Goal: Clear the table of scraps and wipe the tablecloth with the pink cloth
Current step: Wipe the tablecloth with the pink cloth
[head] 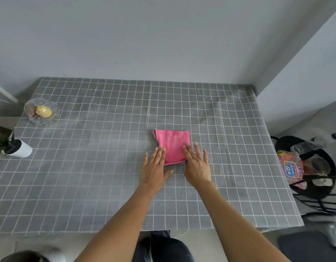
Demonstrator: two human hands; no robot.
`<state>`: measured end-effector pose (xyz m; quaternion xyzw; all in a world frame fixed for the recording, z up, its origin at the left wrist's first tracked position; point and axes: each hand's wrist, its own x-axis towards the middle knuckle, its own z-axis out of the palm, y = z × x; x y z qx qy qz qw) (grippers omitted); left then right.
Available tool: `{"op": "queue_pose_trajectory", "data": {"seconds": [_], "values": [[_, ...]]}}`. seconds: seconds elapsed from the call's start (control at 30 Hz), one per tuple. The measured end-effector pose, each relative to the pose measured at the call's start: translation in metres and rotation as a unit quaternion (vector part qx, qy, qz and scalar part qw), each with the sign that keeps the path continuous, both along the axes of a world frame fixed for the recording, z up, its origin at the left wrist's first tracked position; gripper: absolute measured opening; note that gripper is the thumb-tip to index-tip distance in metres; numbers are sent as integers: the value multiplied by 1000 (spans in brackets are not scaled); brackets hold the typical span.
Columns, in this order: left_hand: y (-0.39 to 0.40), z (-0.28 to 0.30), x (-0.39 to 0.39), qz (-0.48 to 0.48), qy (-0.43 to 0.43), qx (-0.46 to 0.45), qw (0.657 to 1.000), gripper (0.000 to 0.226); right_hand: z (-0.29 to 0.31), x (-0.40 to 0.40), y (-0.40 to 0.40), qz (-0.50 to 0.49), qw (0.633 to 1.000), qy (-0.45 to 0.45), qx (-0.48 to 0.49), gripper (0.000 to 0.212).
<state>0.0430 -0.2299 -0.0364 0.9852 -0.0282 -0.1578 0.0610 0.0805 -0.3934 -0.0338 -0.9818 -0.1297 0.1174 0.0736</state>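
A folded pink cloth (172, 144) lies flat near the middle of the grey checked tablecloth (87, 176). My left hand (154, 169) lies flat with straight fingers, its fingertips touching the cloth's left edge. My right hand (197, 163) also lies flat, its fingers resting on the cloth's near right corner. Neither hand grips the cloth. At the far left of the table a clear glass dish (41, 111) holds yellow and reddish scraps.
A white bottle with a black top (19, 149) lies at the table's left edge. To the right, off the table, a black wire rack (314, 178) holds a colourful packet (292, 167) and a glass jar. Walls close the back and right.
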Motion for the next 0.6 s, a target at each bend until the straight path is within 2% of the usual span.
{"op": "queue_pose_trajectory", "data": {"seconds": [0.27, 0.43, 0.6], "values": [[-7, 13, -10, -5, -14, 3, 1000, 70, 23, -45, -3, -14, 999, -28, 31, 55], [-7, 29, -41, -68, -29, 13, 997, 66, 38, -94, -9, -39, 999, -23, 21, 53], [-11, 53, -74, -107, -62, -13, 992, 58, 58, -128, -16, -92, 995, -33, -17, 57]]}}
